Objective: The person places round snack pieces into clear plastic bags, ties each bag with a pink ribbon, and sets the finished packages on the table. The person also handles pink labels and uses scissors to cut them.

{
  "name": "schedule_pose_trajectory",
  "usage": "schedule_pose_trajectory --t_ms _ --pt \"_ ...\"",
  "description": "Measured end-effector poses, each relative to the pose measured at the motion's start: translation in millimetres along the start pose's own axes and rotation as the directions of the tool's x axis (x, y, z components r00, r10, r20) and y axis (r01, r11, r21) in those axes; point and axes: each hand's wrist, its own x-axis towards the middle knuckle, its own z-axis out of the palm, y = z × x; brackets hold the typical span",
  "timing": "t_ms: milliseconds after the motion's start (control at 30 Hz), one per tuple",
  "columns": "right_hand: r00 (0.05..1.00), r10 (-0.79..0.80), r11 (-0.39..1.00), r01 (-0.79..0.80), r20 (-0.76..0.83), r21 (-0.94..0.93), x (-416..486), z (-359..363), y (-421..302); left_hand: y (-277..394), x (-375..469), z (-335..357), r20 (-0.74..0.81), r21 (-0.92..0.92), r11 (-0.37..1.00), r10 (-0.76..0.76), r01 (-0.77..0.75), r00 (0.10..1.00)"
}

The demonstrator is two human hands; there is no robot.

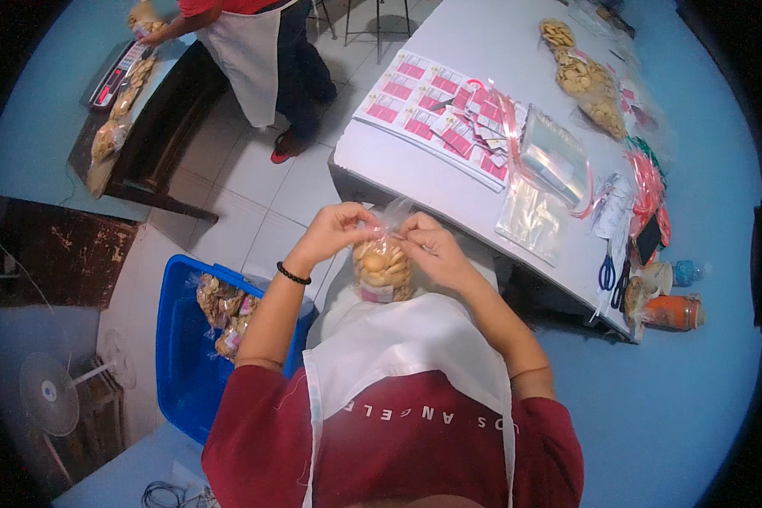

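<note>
A clear plastic bag of round, pale-brown biscuits (383, 270) rests upright on my lap, over the white apron (413, 336). A pink and white label shows low on its front. My left hand (345, 232) pinches one side of the bag's gathered neck with thumb and fingers. On the other side, my right hand (433, 246) grips the neck with bent fingers. Above both hands the loose plastic top (399, 208) sticks up. Something thin and pinkish shows at the left fingertips; whether it is a tie cannot be made out.
A blue plastic bin (184, 374) with several filled bags (228, 311) stands at my left. The white table (368, 149) holds label sheets (399, 95), empty plastic bags (533, 222), pink ribbon (644, 178) and scissors (606, 273). A co-worker (247, 57) stands by a scale (115, 76).
</note>
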Motion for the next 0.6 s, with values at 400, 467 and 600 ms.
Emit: schedule_pose_trajectory --t_ms 400,467,600 --pt "0.993 -0.111 0.991 0.114 0.044 -0.066 -6.7 23.7 -36.6 -24.8 18.6 18.0 -0.237 0.417 0.894 0.280 -0.163 0.930" --pt "0.991 -0.133 0.977 0.136 0.031 -0.164 -4.1 22.3 -37.9 -27.4 22.9 20.6 -0.256 0.423 0.890 0.299 -0.172 0.919" --pt "0.996 -0.040 0.965 0.058 0.075 -0.255 0.8 4.1 -33.4 -16.3 17.7 22.6 -0.329 0.421 0.891 0.325 -0.170 0.887"
